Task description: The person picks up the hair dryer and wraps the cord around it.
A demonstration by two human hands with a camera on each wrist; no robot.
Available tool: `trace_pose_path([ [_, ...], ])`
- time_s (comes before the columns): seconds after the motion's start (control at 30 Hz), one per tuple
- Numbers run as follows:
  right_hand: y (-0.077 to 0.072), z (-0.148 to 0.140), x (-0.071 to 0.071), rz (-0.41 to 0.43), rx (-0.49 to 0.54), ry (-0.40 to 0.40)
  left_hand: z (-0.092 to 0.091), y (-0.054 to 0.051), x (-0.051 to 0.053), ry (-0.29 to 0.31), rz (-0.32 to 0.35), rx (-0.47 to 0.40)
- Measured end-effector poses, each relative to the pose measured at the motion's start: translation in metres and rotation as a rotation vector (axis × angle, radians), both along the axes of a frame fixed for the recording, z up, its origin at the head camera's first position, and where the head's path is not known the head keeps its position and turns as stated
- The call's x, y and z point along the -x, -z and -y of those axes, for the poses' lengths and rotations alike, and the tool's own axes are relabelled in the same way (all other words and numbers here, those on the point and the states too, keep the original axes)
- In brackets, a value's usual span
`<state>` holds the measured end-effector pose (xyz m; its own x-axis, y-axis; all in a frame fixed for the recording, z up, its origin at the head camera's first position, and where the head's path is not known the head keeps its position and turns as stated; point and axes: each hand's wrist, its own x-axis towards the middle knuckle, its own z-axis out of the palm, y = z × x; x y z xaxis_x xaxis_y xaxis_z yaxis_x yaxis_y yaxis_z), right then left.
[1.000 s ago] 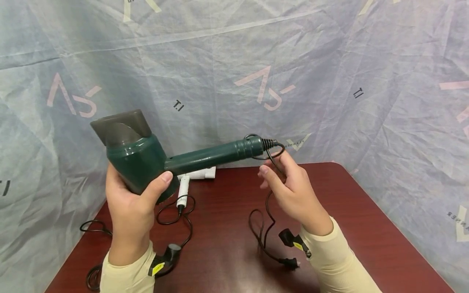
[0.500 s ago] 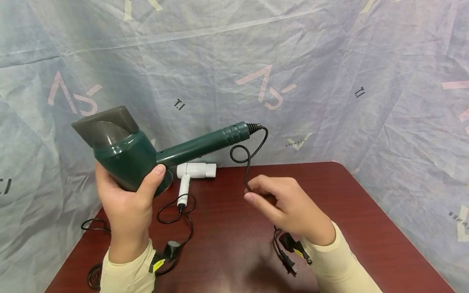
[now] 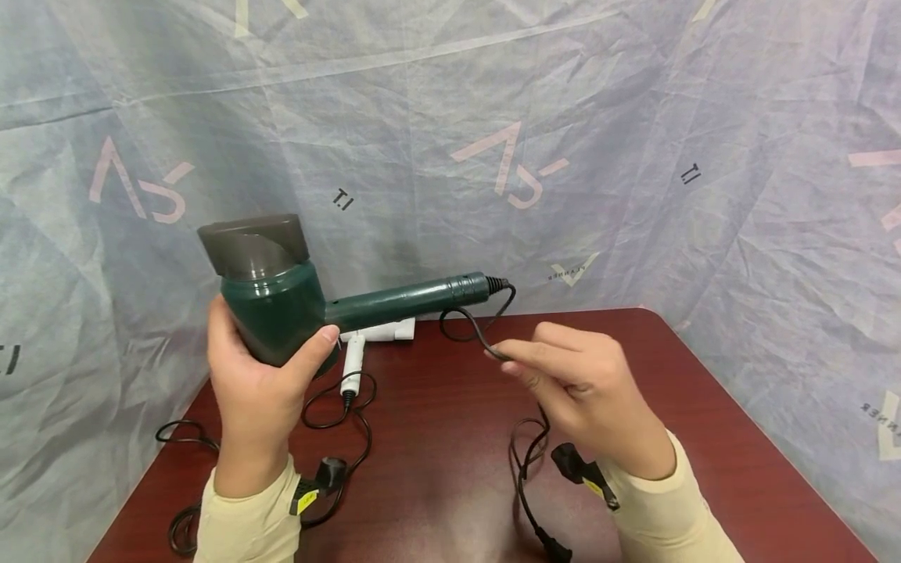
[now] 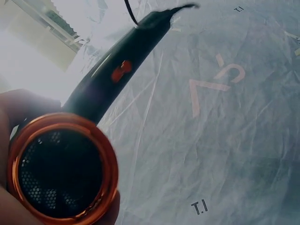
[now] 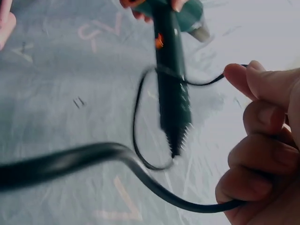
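A green hair dryer with a brown nozzle is held in the air by the left hand, fingers round its body and thumb beside the handle. Its handle points right. In the left wrist view the orange-rimmed rear grille and orange switches show. The right hand pinches the dryer's black cord between thumb and index finger. In the right wrist view, the cord also passes under that hand's curled fingers. The plug hangs low at the front.
A white hair dryer lies on the dark red table behind the green one, its black cord trailing forward on the left. Printed grey cloth stands behind and beside the table.
Since half a second ago, the green dryer has moved right and its handle has tilted lower. The right hand has moved right along with the cord it holds, and the plug has dropped toward the front.
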<state>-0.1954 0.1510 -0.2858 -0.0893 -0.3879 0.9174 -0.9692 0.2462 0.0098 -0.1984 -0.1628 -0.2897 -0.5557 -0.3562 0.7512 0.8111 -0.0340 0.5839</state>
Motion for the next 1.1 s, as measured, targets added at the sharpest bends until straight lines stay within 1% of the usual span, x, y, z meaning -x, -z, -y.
trace_pose_path([
  [0.13, -0.003, -0.012, 0.002, 0.016, 0.136, 0.071, 0.006, 0.004, 0.003, 0.003, 0.137, 0.131],
  [0.2, -0.003, -0.017, 0.003, 0.039, 0.203, 0.091, 0.007, 0.004, 0.002, 0.027, 0.211, 0.195],
  [0.27, -0.003, -0.020, 0.006, 0.069, 0.247, 0.114, 0.006, 0.004, 0.000, 0.065, 0.266, 0.249],
  [0.33, -0.002, -0.021, 0.008, 0.105, 0.270, 0.127, 0.005, 0.003, -0.002, 0.113, 0.300, 0.284],
  [0.4, 0.000, -0.023, 0.011, 0.148, 0.272, 0.145, 0.004, 0.003, -0.005, 0.156, 0.314, 0.311],
  [0.5, 0.004, -0.024, 0.018, 0.217, 0.257, 0.176, 0.003, 0.002, -0.007, 0.222, 0.315, 0.314],
  [0.6, 0.008, -0.025, 0.024, 0.294, 0.219, 0.210, 0.002, 0.001, -0.009, 0.277, 0.297, 0.299],
  [0.67, 0.011, -0.024, 0.028, 0.351, 0.186, 0.223, 0.000, 0.001, -0.010, 0.294, 0.284, 0.280],
  [0.77, 0.017, -0.023, 0.032, 0.448, 0.129, 0.227, -0.002, 0.001, -0.011, 0.296, 0.262, 0.244],
  [0.9, 0.023, -0.020, 0.035, 0.568, 0.064, 0.209, -0.006, 0.000, -0.011, 0.290, 0.226, 0.160],
  [0.97, 0.026, -0.017, 0.035, 0.636, 0.049, 0.196, -0.007, -0.001, -0.010, 0.289, 0.207, 0.114],
  [1.07, 0.029, -0.010, 0.035, 0.730, 0.023, 0.151, -0.009, -0.001, -0.009, 0.291, 0.160, 0.049],
  [1.1, 0.029, -0.007, 0.035, 0.736, 0.008, 0.138, -0.009, -0.001, -0.009, 0.300, 0.133, 0.021],
])
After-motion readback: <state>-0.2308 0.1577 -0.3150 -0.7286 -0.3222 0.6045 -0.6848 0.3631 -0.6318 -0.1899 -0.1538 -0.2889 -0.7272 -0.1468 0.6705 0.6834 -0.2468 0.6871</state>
